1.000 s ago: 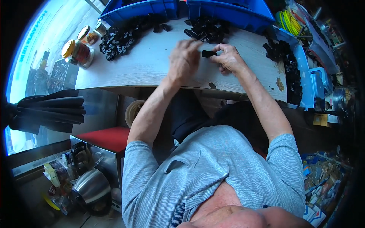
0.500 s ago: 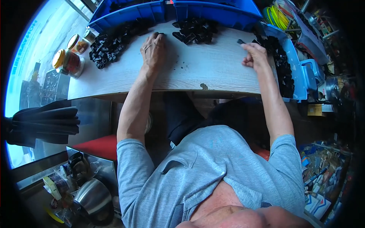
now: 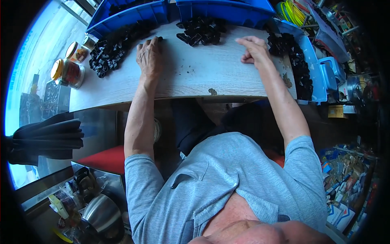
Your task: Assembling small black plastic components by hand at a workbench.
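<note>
On the pale wood-grain table (image 3: pixel 195 77), my left hand (image 3: pixel 149 57) rests with its fingers bent down around a small black plastic part (image 3: pixel 160 39), mostly hidden beneath the fingertips. A heap of similar black parts (image 3: pixel 107 55) spreads to the left of that hand. Another heap of black parts (image 3: pixel 201 31) lies between my two hands at the far side. Over the right of the table is my right hand (image 3: pixel 256 49), index finger stretched leftward and the others loosely curled apart; nothing shows in it. More black parts (image 3: pixel 300 65) lie right of it.
Two blue bins (image 3: pixel 227 12) stand along the far edge. A light-blue tray (image 3: pixel 317 69) borders the table's right side. Lidded jars (image 3: pixel 69 73) stand at the left edge. Small dark crumbs and a chipped patch (image 3: pixel 212 92) mark the tabletop.
The dark piece that was in my right hand's fingertips no longer shows there, and those fingers have loosened. My left hand stays bent over its black part. The whole view has shifted slightly.
</note>
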The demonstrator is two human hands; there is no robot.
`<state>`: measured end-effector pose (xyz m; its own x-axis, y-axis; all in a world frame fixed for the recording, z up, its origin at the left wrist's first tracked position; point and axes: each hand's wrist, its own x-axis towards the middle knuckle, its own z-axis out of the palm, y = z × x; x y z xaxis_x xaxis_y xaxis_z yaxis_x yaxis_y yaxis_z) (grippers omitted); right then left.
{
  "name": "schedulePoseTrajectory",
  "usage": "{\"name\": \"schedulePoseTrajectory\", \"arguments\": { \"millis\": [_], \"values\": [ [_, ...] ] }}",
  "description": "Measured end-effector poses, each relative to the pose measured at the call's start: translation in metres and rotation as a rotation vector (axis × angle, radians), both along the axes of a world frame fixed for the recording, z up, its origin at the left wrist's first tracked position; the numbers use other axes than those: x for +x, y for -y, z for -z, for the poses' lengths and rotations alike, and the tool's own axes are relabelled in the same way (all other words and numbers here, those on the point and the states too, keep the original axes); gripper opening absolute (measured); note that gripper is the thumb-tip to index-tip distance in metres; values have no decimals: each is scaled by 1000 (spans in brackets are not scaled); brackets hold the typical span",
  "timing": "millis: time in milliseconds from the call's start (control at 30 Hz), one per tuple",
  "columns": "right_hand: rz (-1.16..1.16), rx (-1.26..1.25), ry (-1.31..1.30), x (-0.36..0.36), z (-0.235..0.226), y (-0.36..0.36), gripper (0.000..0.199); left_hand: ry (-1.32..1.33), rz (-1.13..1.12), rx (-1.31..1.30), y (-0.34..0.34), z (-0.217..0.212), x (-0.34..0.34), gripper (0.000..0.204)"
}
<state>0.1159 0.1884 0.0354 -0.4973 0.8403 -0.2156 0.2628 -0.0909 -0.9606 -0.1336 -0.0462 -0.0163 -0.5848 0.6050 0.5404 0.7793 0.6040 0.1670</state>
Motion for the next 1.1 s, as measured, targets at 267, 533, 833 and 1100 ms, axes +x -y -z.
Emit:
{"name": "schedulePoseTrajectory", "arguments": {
  "millis": [267, 533, 833, 1100],
  "values": [
    [-191, 141, 331, -56, -4, 25, 58, 85, -132, 92, -1, 2, -8, 29],
    [-163, 141, 288, -60, 3, 29, 45, 106, -139, 31, -2, 2, -8, 33],
    [-195, 43, 243, -31, 2, 20, 35, 46, -70, 36, -1, 0, -2, 27],
    [-256, 82, 233, -18, -2, 28, 37, -5, 53, 119, 5, 12, -8, 26]
  ]
}}
